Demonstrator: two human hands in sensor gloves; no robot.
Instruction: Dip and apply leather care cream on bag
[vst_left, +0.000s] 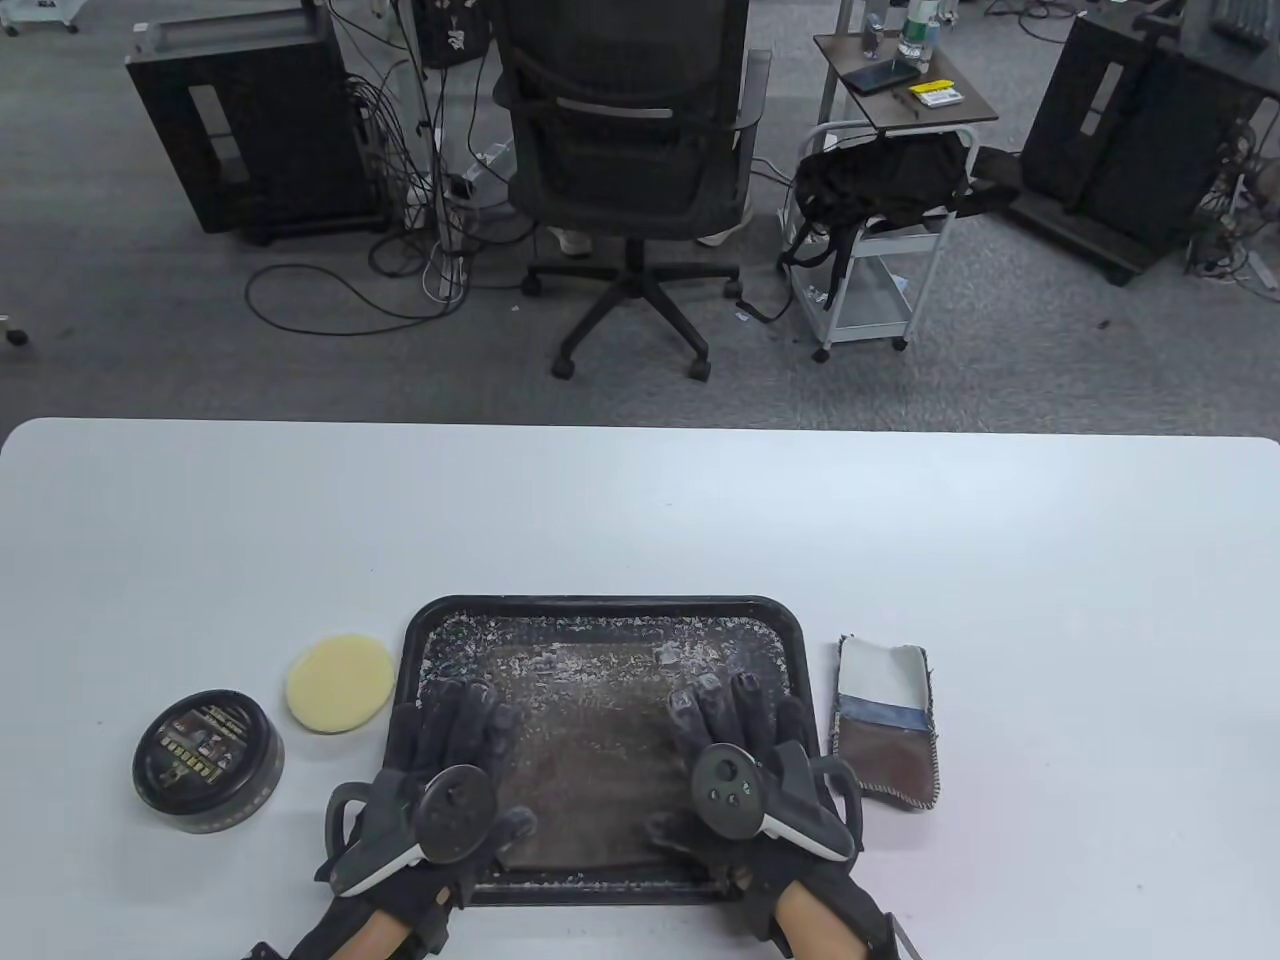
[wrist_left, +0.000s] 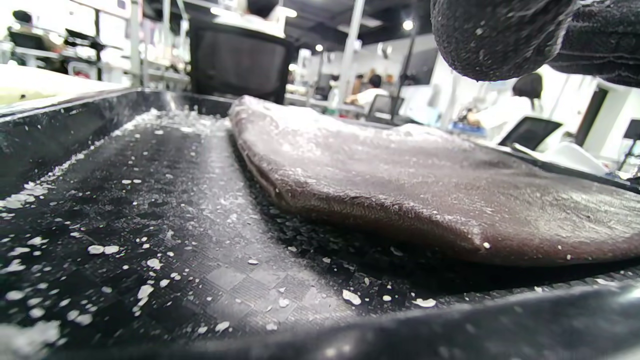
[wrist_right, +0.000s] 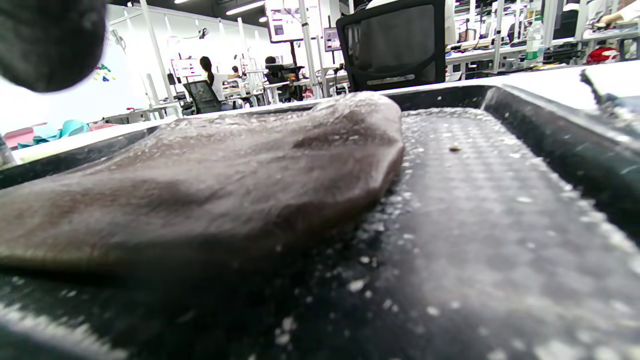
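Where black tray (vst_left: 418, 640) sits at table's near edge: brown leather bag (vst_left: 590, 760) flat inside, flecked white. Left hand (vst_left: 440, 770) and right hand (vst_left: 740, 760) spread loose over bag's sides, gripping nothing. Cream tin (vst_left: 207, 762), lidded, and yellow sponge (vst_left: 340, 683) left of tray; folded cloth (vst_left: 885, 720) right.

Brown bag (wrist_left: 425, 195) flat in black tray (wrist_left: 75, 130) w/ white flecks, gloved fingertips (wrist_left: 495, 35) above
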